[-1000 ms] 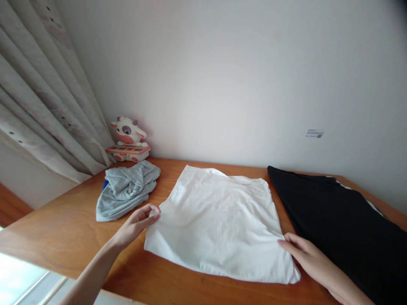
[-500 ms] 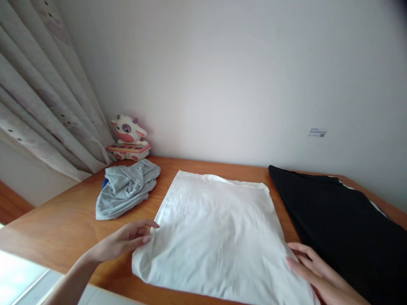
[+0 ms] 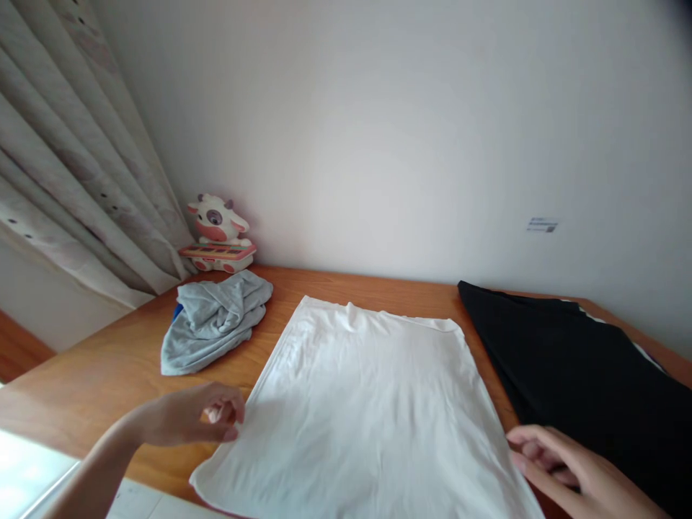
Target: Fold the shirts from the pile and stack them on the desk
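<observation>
White cloth point(image 3: 373, 411) lies spread flat on the wooden table point(image 3: 97, 382), its near edge hanging at the table's front and its far edge short of the wall. At its near left edge, the left hand point(image 3: 189, 422) has its fingers curled in, pinching the cloth's border. At the near right edge, the right hand point(image 3: 573, 472) curls loosely at the cloth's side; whether it grips the fabric cannot be told. Just right of the cloth lies a black garment point(image 3: 584, 382). Further back on the left sits a crumpled grey garment point(image 3: 213, 321), and behind it, against the wall beside the curtain point(image 3: 70, 173), a toy cow point(image 3: 219, 234).
</observation>
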`<act>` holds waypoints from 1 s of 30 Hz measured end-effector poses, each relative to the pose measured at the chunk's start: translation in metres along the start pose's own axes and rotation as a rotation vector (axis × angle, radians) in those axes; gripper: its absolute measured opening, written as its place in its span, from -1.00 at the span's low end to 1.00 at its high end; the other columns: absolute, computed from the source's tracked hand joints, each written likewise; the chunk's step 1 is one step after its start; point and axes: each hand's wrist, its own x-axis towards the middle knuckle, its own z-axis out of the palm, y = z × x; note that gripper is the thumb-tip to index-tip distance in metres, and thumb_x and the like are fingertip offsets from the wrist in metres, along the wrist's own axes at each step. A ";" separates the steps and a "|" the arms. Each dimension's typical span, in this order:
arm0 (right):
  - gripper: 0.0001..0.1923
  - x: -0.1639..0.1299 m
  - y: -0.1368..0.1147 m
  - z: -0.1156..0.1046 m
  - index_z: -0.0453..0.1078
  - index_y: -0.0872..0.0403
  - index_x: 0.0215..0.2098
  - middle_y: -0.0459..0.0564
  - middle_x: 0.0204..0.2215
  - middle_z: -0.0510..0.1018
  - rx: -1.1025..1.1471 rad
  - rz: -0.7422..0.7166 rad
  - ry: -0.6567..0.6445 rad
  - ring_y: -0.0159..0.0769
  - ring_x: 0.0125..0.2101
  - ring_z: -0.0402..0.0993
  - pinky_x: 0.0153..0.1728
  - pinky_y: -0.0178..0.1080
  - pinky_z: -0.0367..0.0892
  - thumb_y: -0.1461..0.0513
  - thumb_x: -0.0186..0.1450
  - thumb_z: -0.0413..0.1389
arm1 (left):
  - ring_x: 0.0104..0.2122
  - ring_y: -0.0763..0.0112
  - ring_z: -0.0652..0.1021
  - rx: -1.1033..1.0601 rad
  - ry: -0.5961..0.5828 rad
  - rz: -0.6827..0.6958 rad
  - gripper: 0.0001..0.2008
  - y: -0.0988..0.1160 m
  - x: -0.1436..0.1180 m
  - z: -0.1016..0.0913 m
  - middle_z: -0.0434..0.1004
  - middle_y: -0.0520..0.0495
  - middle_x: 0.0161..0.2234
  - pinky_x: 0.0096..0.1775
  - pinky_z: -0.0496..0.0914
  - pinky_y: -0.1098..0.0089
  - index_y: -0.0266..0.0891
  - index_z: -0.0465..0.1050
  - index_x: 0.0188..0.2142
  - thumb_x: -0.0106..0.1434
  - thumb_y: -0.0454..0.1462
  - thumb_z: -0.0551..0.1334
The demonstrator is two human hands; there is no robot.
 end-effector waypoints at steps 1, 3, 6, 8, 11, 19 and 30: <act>-0.52 0.010 -0.011 0.002 0.54 -0.09 -0.18 0.07 -0.19 0.65 -0.050 -0.040 0.051 0.00 -0.12 0.56 -0.05 -0.16 0.44 -0.22 0.19 0.15 | -0.36 0.22 0.52 0.059 0.074 -0.001 -0.75 0.010 0.010 0.002 0.60 -0.02 -0.41 -0.27 0.37 0.37 -0.12 0.65 -0.34 0.12 -0.03 0.43; -0.53 0.038 -0.036 0.009 0.51 -0.09 -0.09 0.10 -0.01 0.60 -0.138 -0.164 0.138 0.03 0.04 0.49 0.13 -0.07 0.34 -0.18 0.30 0.04 | -0.32 0.18 0.55 0.138 0.269 0.061 -0.69 0.032 0.037 0.011 0.62 -0.06 -0.34 -0.24 0.38 0.34 -0.15 0.62 -0.31 0.19 0.03 0.37; -0.51 0.093 -0.066 0.027 0.41 -0.03 0.12 0.13 0.20 0.47 -0.260 -0.399 0.163 0.00 0.23 0.35 0.29 0.01 0.17 -0.05 0.39 -0.08 | -0.02 0.10 0.55 0.224 0.396 0.273 -0.61 0.061 0.093 0.033 0.59 -0.15 0.01 0.07 0.37 0.21 -0.13 0.54 -0.01 0.35 0.03 0.19; -0.50 0.131 -0.074 0.042 0.36 0.02 0.19 0.16 0.27 0.40 -0.366 -0.489 0.169 -0.04 0.30 0.26 0.31 0.02 0.14 0.03 0.41 -0.13 | 0.23 0.06 0.40 0.345 0.422 0.331 -0.52 0.070 0.134 0.046 0.40 -0.25 0.25 0.25 0.23 0.12 -0.19 0.41 0.17 0.43 0.00 0.05; -0.47 0.175 -0.067 0.059 0.30 0.04 0.28 0.16 0.31 0.36 -0.511 -0.408 0.201 -0.05 0.34 0.20 0.31 0.05 0.13 0.08 0.44 -0.15 | 0.39 0.06 0.19 0.496 0.410 0.197 -0.41 0.062 0.186 0.058 0.12 -0.31 0.42 0.34 0.09 0.06 -0.26 0.17 0.36 0.47 -0.02 -0.05; -0.39 0.225 -0.034 0.040 0.28 0.17 0.31 0.37 0.30 0.31 -0.548 -0.049 0.380 0.26 0.24 0.29 0.12 0.28 0.26 0.03 0.42 -0.10 | 0.44 -0.08 0.00 0.653 0.502 -0.035 -0.19 0.025 0.205 0.060 -0.03 -0.33 0.46 0.36 -0.10 -0.17 -0.25 0.09 0.41 0.38 0.20 -0.01; -0.58 0.217 -0.065 0.064 0.44 0.11 0.13 0.28 0.28 0.31 -0.530 -0.224 0.527 0.03 0.25 0.29 0.23 -0.01 0.22 0.16 0.41 -0.04 | 0.42 0.04 0.13 0.643 0.608 0.046 -0.44 0.028 0.206 0.060 0.09 -0.24 0.43 0.38 0.01 -0.01 -0.25 0.29 0.31 0.46 -0.02 0.01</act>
